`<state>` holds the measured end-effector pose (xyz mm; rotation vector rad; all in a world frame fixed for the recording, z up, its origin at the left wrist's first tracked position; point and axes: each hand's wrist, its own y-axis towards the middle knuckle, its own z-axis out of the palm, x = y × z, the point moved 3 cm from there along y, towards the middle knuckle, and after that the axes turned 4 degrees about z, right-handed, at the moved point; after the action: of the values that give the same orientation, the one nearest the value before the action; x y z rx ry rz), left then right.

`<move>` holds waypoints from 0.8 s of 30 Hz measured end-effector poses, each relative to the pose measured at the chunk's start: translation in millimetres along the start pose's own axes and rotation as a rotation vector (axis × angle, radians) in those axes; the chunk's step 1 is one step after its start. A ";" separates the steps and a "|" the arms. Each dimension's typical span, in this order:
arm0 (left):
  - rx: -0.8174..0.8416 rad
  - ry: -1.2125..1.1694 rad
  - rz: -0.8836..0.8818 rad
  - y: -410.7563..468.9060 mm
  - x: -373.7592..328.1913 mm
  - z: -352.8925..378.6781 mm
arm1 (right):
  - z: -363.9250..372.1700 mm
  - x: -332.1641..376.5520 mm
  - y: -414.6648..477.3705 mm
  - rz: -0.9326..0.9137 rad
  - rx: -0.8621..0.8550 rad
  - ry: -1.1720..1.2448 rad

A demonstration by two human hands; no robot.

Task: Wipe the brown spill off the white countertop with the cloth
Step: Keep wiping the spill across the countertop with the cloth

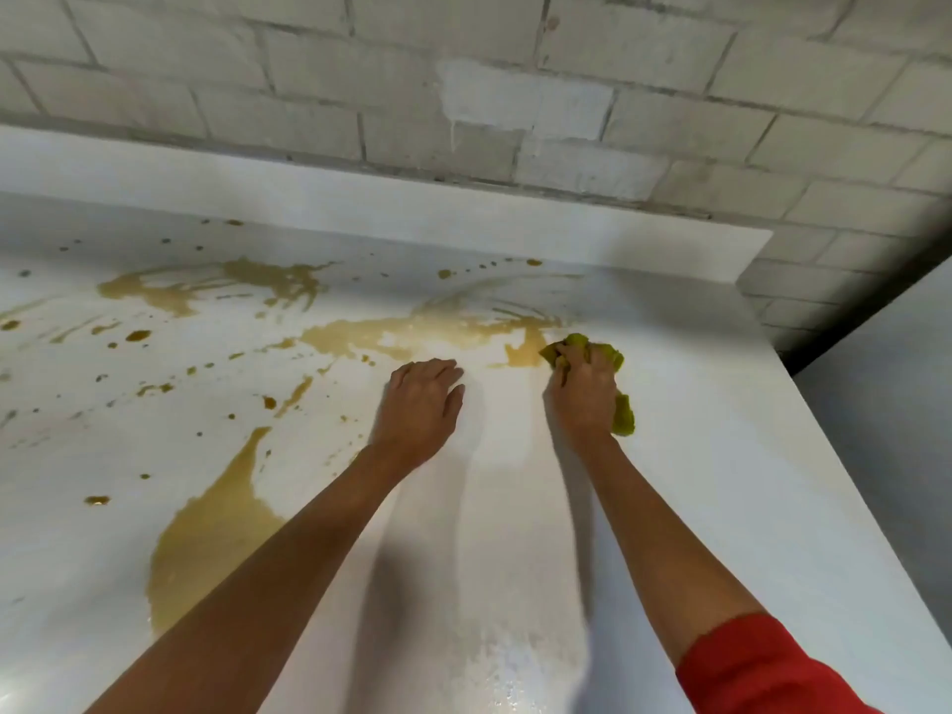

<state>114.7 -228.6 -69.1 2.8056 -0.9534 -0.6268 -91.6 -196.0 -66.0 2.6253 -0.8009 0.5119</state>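
Observation:
A brown spill (216, 528) spreads over the white countertop (695, 481) in pools, streaks and droplets, with a large pool at the lower left and a smeared band (412, 334) across the middle. My right hand (582, 399) is shut on a crumpled yellow-green cloth (621, 420), pressed to the counter at the right end of that band. My left hand (420, 404) lies flat on the counter with its fingers together, just below the band and apart from the cloth.
A low white upstand (463, 219) runs along the back of the counter under a grey block wall (463, 95). The counter's right edge (845, 497) drops off to a dark gap. More splashes (216, 286) lie at the back left.

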 end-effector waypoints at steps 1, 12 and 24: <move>0.011 0.013 -0.014 -0.3 -0.3 1.7 | 3.1 4.2 9.5 -0.009 0.022 -0.012; -0.056 0.082 -0.060 0.3 -7.2 0.1 | 6.4 7.5 -5.4 -0.475 0.160 0.217; 0.014 0.075 -0.134 -2.4 -7.1 4.6 | 26.2 49.3 -3.1 -0.527 0.244 0.185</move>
<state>109.0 -222.2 -71.3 2.9008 -0.7642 -0.5274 -45.4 -227.4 -68.2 2.7963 0.0246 0.7143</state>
